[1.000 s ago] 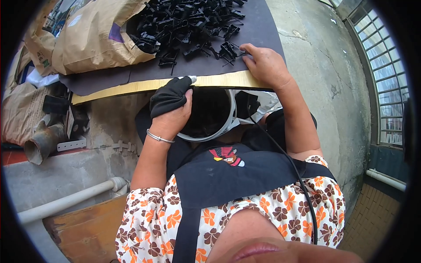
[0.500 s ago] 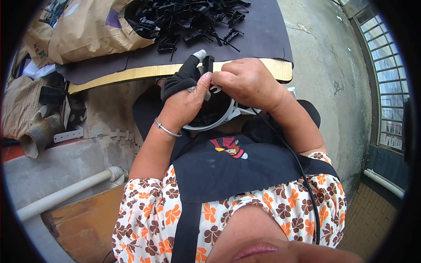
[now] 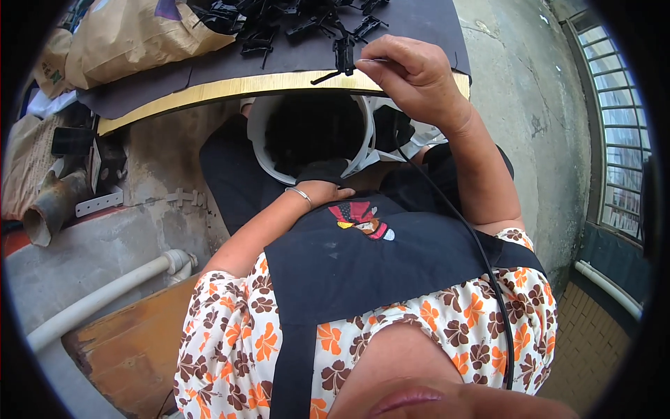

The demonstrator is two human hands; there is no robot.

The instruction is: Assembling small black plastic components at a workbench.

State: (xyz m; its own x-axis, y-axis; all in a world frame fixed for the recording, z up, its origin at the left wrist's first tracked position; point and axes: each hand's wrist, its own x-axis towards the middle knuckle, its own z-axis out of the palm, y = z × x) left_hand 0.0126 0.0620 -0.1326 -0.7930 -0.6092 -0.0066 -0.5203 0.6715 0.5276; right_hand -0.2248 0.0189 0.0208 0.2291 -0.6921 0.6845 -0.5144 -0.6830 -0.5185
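My right hand (image 3: 417, 78) is raised over the front edge of the table. Thumb and fingertips pinch a black plastic part (image 3: 343, 56) with a thin arm sticking out at its lower left. Low down, my left hand (image 3: 323, 183) lies by the near rim of a white bucket (image 3: 257, 143). A black glove partly covers this hand; its bare thumb is stretched out and the gloved fingers lie flat, hard to make out against the dark. Inside the bucket is a dark mass whose details do not show. More black plastic parts (image 3: 303, 28) lie heaped on the table.
The table (image 3: 209, 87) has a dark cover and a pale yellow front edge. A brown paper bag (image 3: 139, 45) stands on its left. A black cable (image 3: 447, 209) runs down across my apron. At the left are a rusty pipe piece (image 3: 52, 213) and a white pipe (image 3: 105, 312).
My left hand has dropped from the table edge to the bucket's near rim, and the part between my hands is gone from there. My right hand has risen to a part at the table.
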